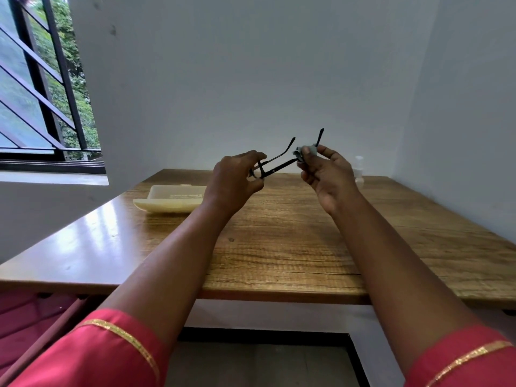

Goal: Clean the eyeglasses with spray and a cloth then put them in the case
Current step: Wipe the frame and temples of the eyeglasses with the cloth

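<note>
Black-framed eyeglasses [275, 166] with thin temples unfolded and pointing up and away, held in the air above the far middle of the bench, clear of its surface. Front frame end pinched in the grip of the left hand [237, 180], thumb below and fingers curled over the top. Small grey cleaning cloth [304, 152], bunched, wrapped round the nearer temple and clamped there in the grip of the right hand [329, 177], between thumb and fingertips. Second temple tip rising just behind the cloth. Cream, oblong hard-shell glasses case [170, 201], lying open on the bench to the left of the left hand, well apart from the eyeglasses. Small clear plastic spray bottle [358, 170], upright at the far right of the bench, partly hidden behind the right hand. Wood-grain bench [279, 247] set into a corner of white walls. Barred window [42, 93] at upper left, with foliage outside. Red sleeves [97, 356] with gold trim at the lower edge.
</note>
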